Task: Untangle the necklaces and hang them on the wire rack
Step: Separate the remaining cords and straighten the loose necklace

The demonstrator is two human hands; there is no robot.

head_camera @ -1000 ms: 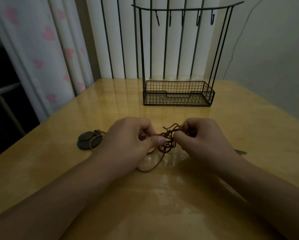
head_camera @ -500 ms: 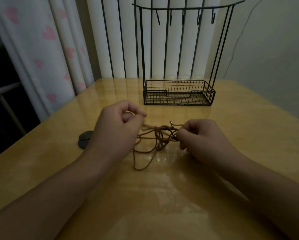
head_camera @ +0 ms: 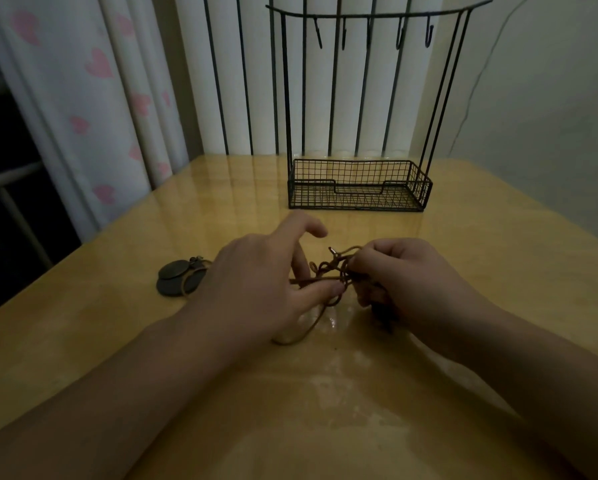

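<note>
Pinching the knot of brown cords (head_camera: pixel 335 271) with my right hand (head_camera: pixel 404 278), fingers curled around the far side of the tangle, I pin one strand near the knot with my left hand (head_camera: pixel 263 282), thumb against a lower finger while the forefinger sticks out free. The cord looks thin, soft and light, so I judge it will slide easily but cinch tight if I tug; better to hold close to the knot and tease loops apart. A slack loop trails toward me beneath my left hand. Just beyond my left wrist lie the dark round pendants (head_camera: pixel 179 280) on the table (head_camera: pixel 325 410), likely the only weight. Well past my hands stands the wire rack (head_camera: pixel 359 188), its hooks bare.
</note>
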